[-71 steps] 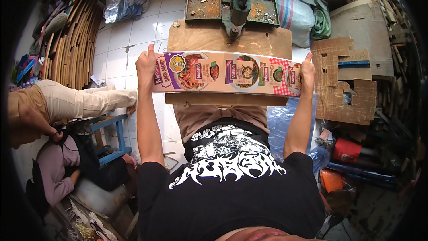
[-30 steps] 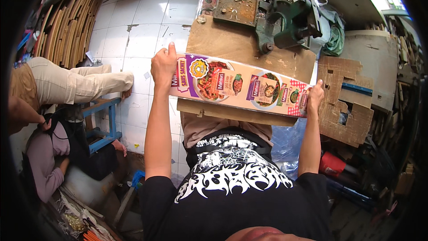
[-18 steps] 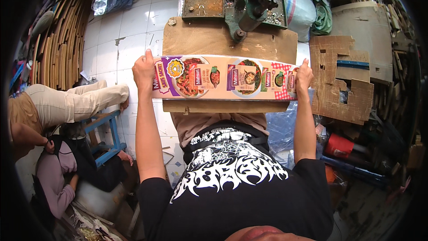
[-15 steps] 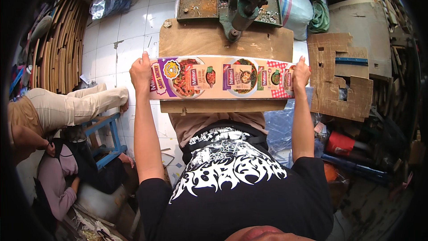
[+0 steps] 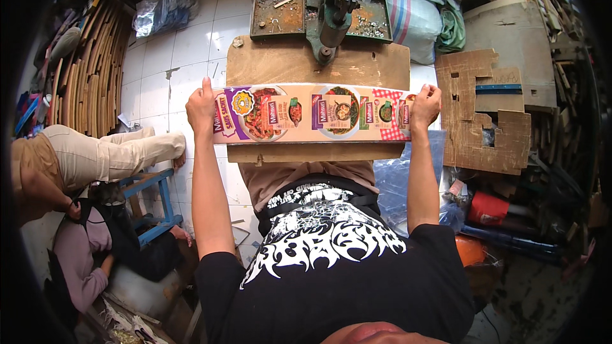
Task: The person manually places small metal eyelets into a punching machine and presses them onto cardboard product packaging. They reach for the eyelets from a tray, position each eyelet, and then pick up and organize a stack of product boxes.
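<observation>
A long printed panel point(image 5: 303, 130), with pictures of food bowls on a peach ground, spans the space between my hands. My left hand point(image 5: 201, 107) is closed around its left end, thumb pointing up. At the opposite end, my right hand point(image 5: 425, 107) grips the panel with curled fingers. The panel lies across a wooden board point(image 5: 306, 64) that forms the bench top and shows beyond and in front of it. Past the panel stands a dark green hand press point(image 5: 330, 28), its foot over the board.
Divided metal trays point(image 5: 280, 16) with small metal bits flank the press. Cut cardboard point(image 5: 475, 118) and a stuffed woven sack point(image 5: 411, 19) are on the right. Stacked wooden strips point(image 5: 92, 67) stand at left, near a blue-framed stool point(image 5: 153, 200) and two other people.
The panel's right end has come slightly left with my right hand, whose fingers are now curled more. My left hand has barely moved. The whole view has shifted a little.
</observation>
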`<state>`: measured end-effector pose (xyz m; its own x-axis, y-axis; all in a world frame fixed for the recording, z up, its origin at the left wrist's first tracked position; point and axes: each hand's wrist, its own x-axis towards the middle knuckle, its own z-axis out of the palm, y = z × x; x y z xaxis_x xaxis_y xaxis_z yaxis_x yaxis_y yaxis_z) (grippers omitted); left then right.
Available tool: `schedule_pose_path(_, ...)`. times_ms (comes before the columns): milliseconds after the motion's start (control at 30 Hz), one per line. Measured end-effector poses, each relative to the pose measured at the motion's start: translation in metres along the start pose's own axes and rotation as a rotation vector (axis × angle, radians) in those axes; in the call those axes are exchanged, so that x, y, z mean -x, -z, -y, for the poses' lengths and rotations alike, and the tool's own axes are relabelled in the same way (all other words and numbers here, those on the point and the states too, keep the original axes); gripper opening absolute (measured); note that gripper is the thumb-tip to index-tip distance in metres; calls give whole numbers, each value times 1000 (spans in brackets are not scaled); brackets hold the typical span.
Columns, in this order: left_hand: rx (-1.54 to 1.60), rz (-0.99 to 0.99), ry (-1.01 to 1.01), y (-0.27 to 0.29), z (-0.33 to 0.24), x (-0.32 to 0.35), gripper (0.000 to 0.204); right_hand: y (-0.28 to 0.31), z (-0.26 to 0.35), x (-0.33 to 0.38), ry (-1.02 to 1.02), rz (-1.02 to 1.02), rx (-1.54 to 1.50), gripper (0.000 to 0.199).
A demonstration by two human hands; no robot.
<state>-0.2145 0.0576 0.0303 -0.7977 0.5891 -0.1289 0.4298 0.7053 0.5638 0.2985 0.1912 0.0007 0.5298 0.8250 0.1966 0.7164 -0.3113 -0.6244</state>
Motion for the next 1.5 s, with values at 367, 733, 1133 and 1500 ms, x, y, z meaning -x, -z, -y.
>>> schedule_pose_path(367,-50,10,17,9,-7,6,68,14,84,35,441,-54,126,15)
schedule_pose_path(733,-41,11,11,10,-13,9,68,-61,160,-48,665,275,96,25)
schedule_pose_path(1133,-7,-40,10,7,-1,10,64,-87,200,-46,722,441,441,15)
schedule_pose_path(1500,-22,-38,-10,9,-8,10,64,-95,192,-35,917,198,573,14)
